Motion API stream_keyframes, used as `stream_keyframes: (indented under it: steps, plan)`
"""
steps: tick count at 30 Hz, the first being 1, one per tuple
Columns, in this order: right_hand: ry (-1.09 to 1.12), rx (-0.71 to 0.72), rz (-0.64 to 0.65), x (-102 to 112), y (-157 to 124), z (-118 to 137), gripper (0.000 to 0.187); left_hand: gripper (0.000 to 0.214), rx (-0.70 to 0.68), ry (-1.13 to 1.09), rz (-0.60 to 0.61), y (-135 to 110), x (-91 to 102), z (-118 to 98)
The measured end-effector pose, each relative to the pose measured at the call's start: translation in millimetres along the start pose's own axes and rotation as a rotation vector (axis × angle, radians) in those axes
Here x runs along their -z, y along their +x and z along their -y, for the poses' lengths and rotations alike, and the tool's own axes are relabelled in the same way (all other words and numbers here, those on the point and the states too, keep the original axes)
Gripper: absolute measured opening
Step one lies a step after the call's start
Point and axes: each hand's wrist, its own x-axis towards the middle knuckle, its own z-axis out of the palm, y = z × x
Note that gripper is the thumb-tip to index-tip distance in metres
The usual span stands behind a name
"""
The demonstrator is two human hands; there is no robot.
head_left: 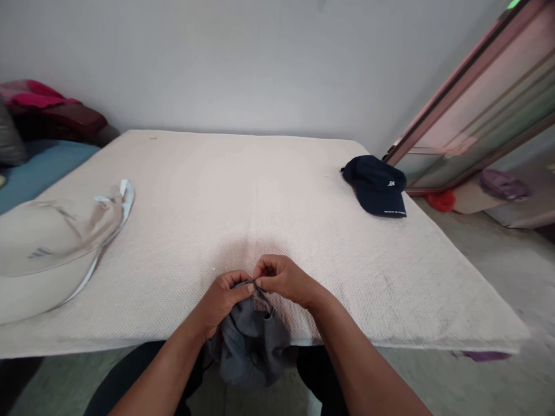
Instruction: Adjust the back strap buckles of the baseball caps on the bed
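A grey cap hangs over the near edge of a cream-covered mattress, down toward my lap. My left hand and my right hand meet at its top edge, both closed in a pinch on the cap's dark strap. The fingertips of the two hands touch each other.
A navy cap with small white lettering lies at the mattress's far right edge. A beige and white cap rests on the left side. Red and blue bedding is piled at the far left. A framed panel leans against the wall on the right.
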Motion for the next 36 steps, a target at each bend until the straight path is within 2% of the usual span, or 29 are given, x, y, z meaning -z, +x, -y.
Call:
stream_keyframes:
  steps: [4,7,12,16,24,31,36]
  plan:
    - [-0.012,-0.01,-0.021,0.2,1.9,-4.7,0.006,0.021,-0.063,0.076,-0.002,1.9,0.4,0.6]
    - [-0.01,-0.033,-0.022,-0.4,2.5,-5.8,0.007,0.02,-0.077,0.045,-0.01,2.3,1.2,0.9]
    - [0.125,-0.087,-0.005,-2.4,2.3,-4.3,0.009,0.025,-0.082,-0.072,0.02,0.3,0.0,-1.7]
    - [0.205,-0.104,0.015,-3.4,1.7,-3.2,0.01,0.023,-0.11,-0.048,0.05,0.4,0.6,-2.6]
    - [0.218,-0.092,-0.034,-5.7,2.3,-1.1,0.008,0.015,-0.185,0.125,-0.053,6.7,5.9,-3.0]
    - [0.21,-0.084,-0.086,-10.6,5.8,-7.3,0.012,0.017,-0.109,0.072,-0.112,5.1,4.6,-0.9]
    - [0.209,-0.095,-0.07,-9.0,6.3,-8.2,0.012,0.02,-0.069,0.049,-0.102,5.2,5.8,1.6]
